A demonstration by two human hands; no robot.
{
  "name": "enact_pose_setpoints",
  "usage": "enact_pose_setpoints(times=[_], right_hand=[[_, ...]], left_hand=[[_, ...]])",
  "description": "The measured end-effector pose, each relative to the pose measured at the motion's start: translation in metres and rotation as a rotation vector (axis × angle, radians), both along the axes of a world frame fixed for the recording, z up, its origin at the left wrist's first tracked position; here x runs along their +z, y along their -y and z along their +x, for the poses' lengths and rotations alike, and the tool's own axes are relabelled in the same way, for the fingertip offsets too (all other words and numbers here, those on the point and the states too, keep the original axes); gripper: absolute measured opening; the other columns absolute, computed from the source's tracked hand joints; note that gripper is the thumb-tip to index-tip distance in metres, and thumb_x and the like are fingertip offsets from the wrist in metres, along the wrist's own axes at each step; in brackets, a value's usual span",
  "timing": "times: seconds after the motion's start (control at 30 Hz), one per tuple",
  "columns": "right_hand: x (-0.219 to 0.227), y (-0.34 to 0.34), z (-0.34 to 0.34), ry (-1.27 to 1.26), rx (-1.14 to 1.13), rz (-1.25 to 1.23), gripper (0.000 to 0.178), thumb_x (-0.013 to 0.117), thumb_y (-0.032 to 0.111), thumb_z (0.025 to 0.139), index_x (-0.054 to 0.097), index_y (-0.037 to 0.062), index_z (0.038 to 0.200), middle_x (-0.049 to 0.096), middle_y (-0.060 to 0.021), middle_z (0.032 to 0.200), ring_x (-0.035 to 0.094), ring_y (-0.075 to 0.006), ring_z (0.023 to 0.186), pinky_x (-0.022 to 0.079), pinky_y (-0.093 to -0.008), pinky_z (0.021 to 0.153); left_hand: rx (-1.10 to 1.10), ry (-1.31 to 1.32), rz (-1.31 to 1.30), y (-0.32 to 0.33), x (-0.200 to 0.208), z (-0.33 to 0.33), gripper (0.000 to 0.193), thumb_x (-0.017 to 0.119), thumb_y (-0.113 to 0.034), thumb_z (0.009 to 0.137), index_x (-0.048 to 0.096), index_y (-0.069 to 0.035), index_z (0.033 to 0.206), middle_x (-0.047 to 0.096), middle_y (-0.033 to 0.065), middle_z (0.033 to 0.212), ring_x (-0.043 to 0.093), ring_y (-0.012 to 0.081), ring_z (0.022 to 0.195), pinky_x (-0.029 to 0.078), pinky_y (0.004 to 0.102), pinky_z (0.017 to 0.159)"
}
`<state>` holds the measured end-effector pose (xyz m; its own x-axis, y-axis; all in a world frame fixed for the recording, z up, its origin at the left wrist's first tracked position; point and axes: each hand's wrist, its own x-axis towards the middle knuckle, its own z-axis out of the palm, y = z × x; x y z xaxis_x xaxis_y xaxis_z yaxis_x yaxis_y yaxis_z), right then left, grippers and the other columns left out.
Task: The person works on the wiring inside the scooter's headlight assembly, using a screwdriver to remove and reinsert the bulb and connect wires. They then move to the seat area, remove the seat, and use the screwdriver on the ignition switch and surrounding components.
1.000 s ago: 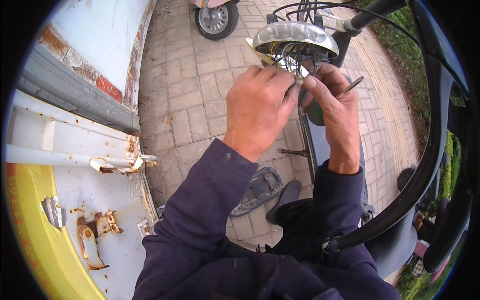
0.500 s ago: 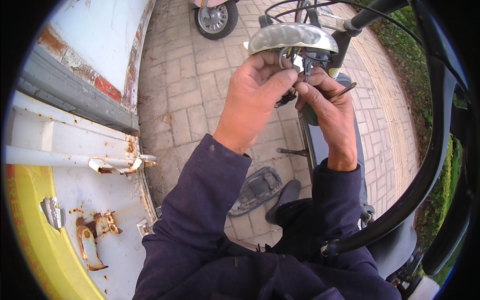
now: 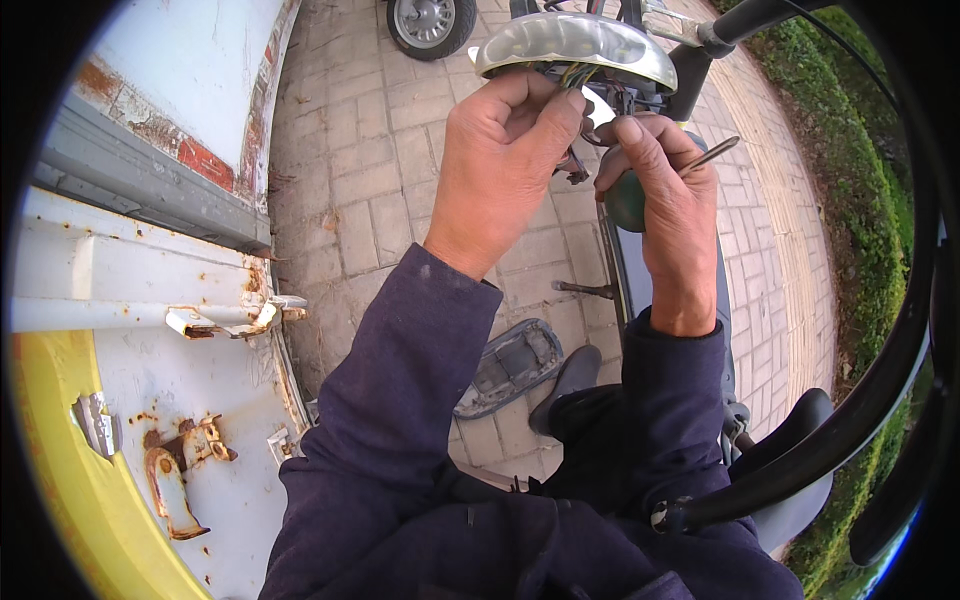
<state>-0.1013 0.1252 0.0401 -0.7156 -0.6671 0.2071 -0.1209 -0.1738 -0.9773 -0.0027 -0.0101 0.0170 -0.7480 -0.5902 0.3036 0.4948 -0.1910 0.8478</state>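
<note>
Left hand (image 3: 500,165) is curled shut, fingertips pinching the bundle of wires (image 3: 578,75) hanging out from under the scooter's silver headlight housing (image 3: 575,42). That housing sits near the top edge, long axis running left-right, with its underside toward the hands. Right hand (image 3: 668,205) is closed too, holding a slim metal tool (image 3: 708,157) that points up and to the right, thumb and forefinger working at the same wires. Around them: a rusty white and yellow panel (image 3: 130,330) on the left, brick paving (image 3: 350,190), a grey cover (image 3: 510,365) lying on the ground, a wheel (image 3: 430,22) up top, and a black handlebar (image 3: 850,410) curving across the right.
</note>
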Motion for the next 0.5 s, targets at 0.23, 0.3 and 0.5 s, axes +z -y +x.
enact_pose_setpoints(times=[0.23,0.3,0.5], right_hand=[[0.0,0.004,0.002,0.102,-0.028,-0.085,0.02,0.074,0.019,0.099,0.074,0.0,0.106,0.073,-0.0063,0.095,0.066,-0.0109,0.066,0.052,-0.0247,0.057],[0.0,0.004,0.002,0.14,-0.008,-0.133,0.021,0.074,0.018,0.099,0.074,-0.0008,0.108,0.073,-0.0066,0.095,0.067,-0.0116,0.066,0.053,-0.026,0.056],[-0.001,0.005,0.002,0.181,-0.017,-0.058,0.026,0.074,0.02,0.1,0.072,-0.0021,0.112,0.073,-0.008,0.093,0.067,-0.0132,0.064,0.054,-0.0276,0.054]], left_hand=[[0.014,0.006,-0.042,0.005,-0.002,-0.003,0.021,0.067,-0.02,0.104,0.07,0.001,0.105,0.073,0.0061,0.097,0.07,0.0116,0.085,0.06,0.0278,0.075],[0.011,0.018,-0.027,0.006,-0.002,-0.003,0.02,0.067,-0.019,0.104,0.07,0.001,0.105,0.073,0.0055,0.096,0.07,0.0114,0.084,0.059,0.0275,0.073],[0.181,0.159,-0.346,-0.005,0.002,-0.003,0.02,0.068,-0.016,0.102,0.069,0.003,0.108,0.072,0.0075,0.094,0.069,0.0132,0.081,0.056,0.028,0.069]])
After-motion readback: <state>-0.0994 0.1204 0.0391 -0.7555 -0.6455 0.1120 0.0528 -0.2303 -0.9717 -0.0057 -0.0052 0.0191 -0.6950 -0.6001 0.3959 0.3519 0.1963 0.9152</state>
